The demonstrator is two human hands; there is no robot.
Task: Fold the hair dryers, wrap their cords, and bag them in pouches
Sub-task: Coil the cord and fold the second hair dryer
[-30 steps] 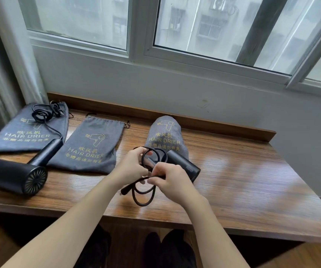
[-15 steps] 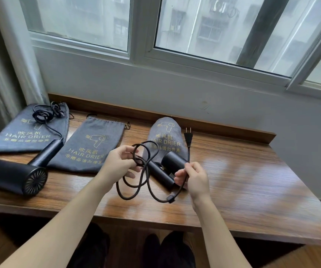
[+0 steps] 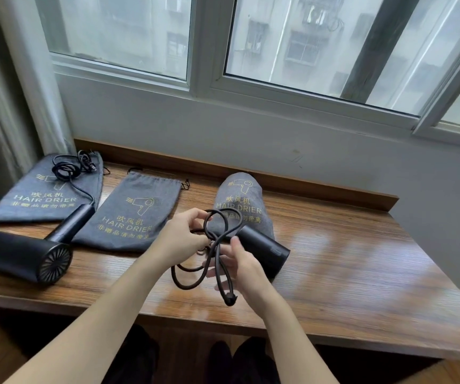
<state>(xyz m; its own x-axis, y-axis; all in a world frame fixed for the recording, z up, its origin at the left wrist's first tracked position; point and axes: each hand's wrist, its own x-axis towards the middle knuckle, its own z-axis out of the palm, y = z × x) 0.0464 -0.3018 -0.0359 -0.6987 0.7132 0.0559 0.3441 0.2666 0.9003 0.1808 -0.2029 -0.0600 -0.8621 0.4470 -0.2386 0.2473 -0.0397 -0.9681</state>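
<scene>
Head view. Left hand (image 3: 180, 239) over the middle of the table (image 3: 361, 273), fingers curled, pinching loops of the black cord (image 3: 217, 250). Right hand (image 3: 240, 266) just right of it, fingers loosely spread and blurred, cord running across the palm; whether gripping it, cannot tell. Cord hanging in loose loops between both hands, a small dark lump on its lowest bend near the table's near edge. Dryer (image 3: 265, 252) lying just right of the right hand, partly on the right pouch (image 3: 240, 206), barrel end pointing right and near. Mid pouch (image 3: 137, 214) flat on the table left of the hands, drawstring at its far end. Left pouch (image 3: 43, 200) flat at far left, with a coiled second cord (image 3: 68, 169) on its far end. Second dryer (image 3: 24, 256) at near left, unfolded, handle reaching far-right between the left and mid pouches, grille end facing near. Window (image 3: 278, 45) behind the table. Dark-clad knees (image 3: 184, 361) below the near edge.
</scene>
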